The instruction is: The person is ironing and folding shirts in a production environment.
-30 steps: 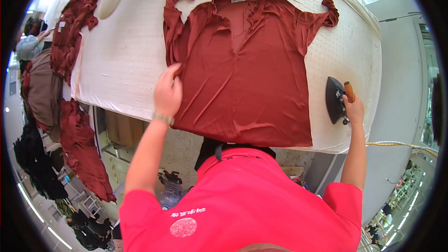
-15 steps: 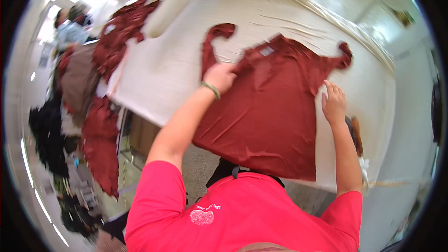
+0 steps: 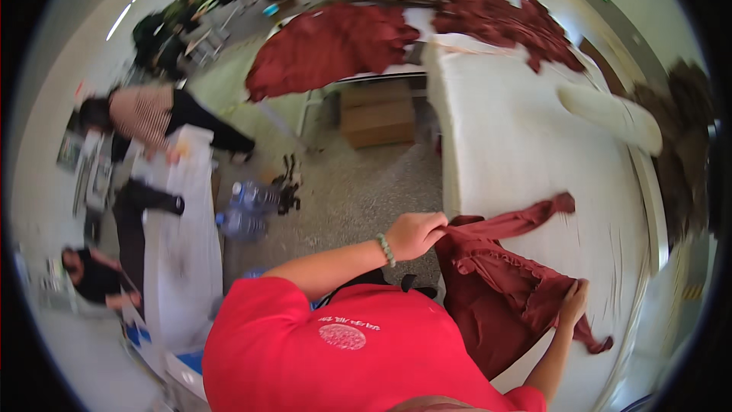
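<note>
A dark red long-sleeved top [image 3: 488, 313] lies bunched on the white padded table, its lower part near my body. My left hand [image 3: 418, 235], with a green bead bracelet at the wrist, is closed on the top by its left shoulder, just off the table's near edge. My right hand [image 3: 576, 304] grips the top's other side, fingers curled round the cloth. One sleeve stretches away across the table, and the other pokes out beyond my right hand. The neckline folds between both hands.
The white table [image 3: 518, 137] carries a white roll [image 3: 610, 118]. Dark red garments are piled at its far end [image 3: 503, 19] and on a neighbouring table [image 3: 335, 46]. A cardboard box [image 3: 377, 114] and water bottles [image 3: 248, 210] stand on the floor. Two people work at left.
My view has swung left. The top, spread flat earlier, is now gathered up. My right hand, open beside it before, has closed on the cloth; my left hand still grips it.
</note>
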`<state>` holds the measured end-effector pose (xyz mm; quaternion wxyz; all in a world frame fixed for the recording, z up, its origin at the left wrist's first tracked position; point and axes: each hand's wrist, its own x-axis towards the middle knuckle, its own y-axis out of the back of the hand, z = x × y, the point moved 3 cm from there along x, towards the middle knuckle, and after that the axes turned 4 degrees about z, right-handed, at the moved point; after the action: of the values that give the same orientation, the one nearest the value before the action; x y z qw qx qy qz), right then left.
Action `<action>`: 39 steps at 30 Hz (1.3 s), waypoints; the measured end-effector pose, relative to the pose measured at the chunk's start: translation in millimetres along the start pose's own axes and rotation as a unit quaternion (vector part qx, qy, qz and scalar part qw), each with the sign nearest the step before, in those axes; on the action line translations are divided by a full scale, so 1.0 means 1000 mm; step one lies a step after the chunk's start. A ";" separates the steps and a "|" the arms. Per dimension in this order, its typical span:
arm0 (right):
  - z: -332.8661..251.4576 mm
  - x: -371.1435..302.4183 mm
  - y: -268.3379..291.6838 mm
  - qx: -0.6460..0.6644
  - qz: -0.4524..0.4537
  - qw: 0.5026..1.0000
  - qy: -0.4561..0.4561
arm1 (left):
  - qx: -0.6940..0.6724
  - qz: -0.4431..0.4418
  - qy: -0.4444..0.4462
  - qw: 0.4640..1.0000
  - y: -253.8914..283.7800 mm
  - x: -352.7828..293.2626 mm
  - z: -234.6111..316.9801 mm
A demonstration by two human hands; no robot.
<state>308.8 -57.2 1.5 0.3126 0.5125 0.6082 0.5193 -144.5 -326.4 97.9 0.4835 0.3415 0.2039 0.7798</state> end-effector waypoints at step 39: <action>-0.757 0.017 -0.022 0.192 -0.090 0.833 0.512 | 0.136 0.580 0.317 0.738 0.422 -0.310 -0.295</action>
<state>-393.7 -275.2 184.4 -0.1028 0.1664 0.8120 0.5499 -526.9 -789.8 65.6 -0.2066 0.1886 0.2116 0.9365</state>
